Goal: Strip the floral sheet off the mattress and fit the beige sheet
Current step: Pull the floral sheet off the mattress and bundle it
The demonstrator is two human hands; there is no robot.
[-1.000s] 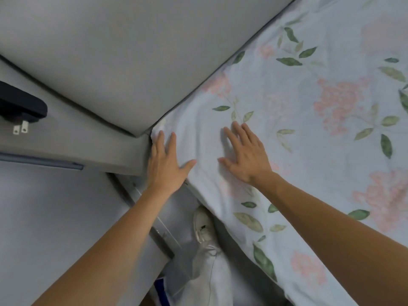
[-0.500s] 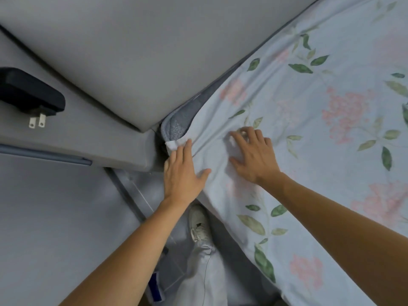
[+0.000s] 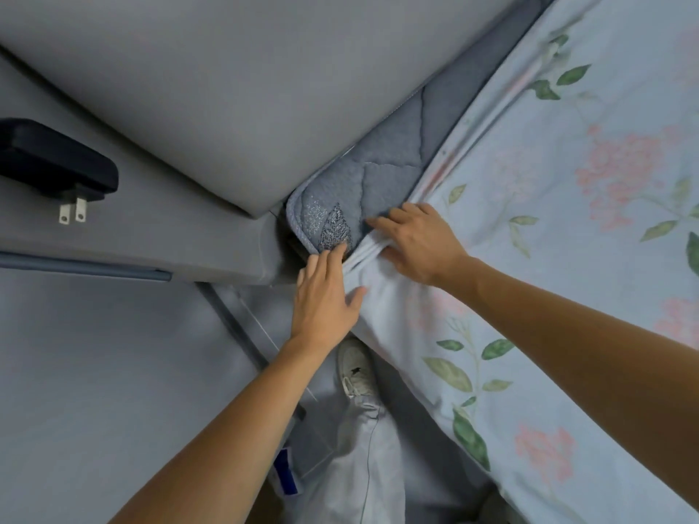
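Black plug adapter [image 3: 53, 166]; white shoe [image 3: 357, 368]

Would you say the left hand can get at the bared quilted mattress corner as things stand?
Probably yes: the left hand has its fingertips at the mattress corner, which the floral sheet no longer covers.
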